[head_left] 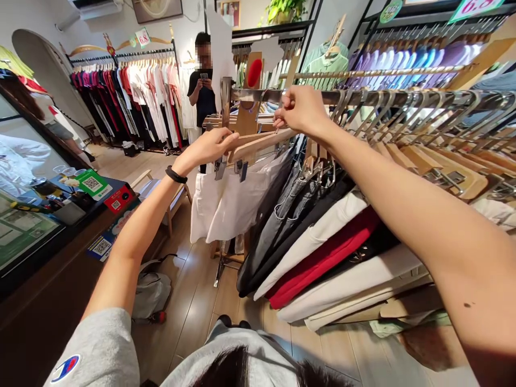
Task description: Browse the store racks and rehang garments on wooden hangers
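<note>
My left hand (213,146) is closed at the near end of a wooden clip hanger (262,148), beside a second wooden bar. White shorts (234,207) hang from metal clips below. At the metal rail (334,98), my right hand (304,110) has its fingers curled in a pinch over the hanger's hook area; the fingers cover most of the hook. Just right of the white shorts hang dark grey jeans (282,215), then black, cream and red trousers (326,255).
More hangers (435,161) crowd the rail to the right. A counter (76,231) with QR-code signs stands left, with a grey bag (152,293) on the floor beside it. A person (203,88) holding a phone stands beyond the rail, near a clothes rack (133,91).
</note>
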The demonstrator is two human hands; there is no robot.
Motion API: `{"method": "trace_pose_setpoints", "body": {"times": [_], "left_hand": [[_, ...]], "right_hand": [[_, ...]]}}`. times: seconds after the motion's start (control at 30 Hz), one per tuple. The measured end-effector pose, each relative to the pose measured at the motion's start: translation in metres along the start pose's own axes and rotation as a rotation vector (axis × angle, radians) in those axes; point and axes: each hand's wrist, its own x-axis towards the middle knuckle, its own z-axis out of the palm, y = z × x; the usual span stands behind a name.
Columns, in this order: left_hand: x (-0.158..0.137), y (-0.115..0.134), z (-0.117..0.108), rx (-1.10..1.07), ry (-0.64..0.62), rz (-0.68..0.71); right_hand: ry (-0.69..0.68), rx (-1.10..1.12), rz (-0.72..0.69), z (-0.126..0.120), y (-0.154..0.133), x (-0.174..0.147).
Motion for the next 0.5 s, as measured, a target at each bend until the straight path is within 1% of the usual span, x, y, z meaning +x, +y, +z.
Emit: {"method": "trace_pose_setpoints", "body": {"times": [0.1, 0.2, 0.3, 0.4, 0.5], "left_hand": [[-0.003, 0.001, -0.001, -0.017, 0.017, 0.050], [-0.007, 0.005, -0.001, -0.041, 0.025, 0.102], [-0.011, 0.009, 0.000, -0.027, 0.014, 0.101], [-0.013, 0.007, 0.003, 0.012, 0.002, 0.097], [-0.015, 0.007, 0.009, 0.057, 0.037, 0.093]], "right_hand": [[0.006, -0.004, -0.012, -0.002, -0.001, -0.002], [-0.025, 0.012, -0.018, -0.001, -0.006, -0.005], [-0.060, 0.021, -0.012, 0.003, -0.008, -0.007], [-0.068, 0.016, 0.003, 0.005, -0.007, -0.006], [-0.109, 0.039, 0.019, 0.001, -0.005, -0.004]]}}
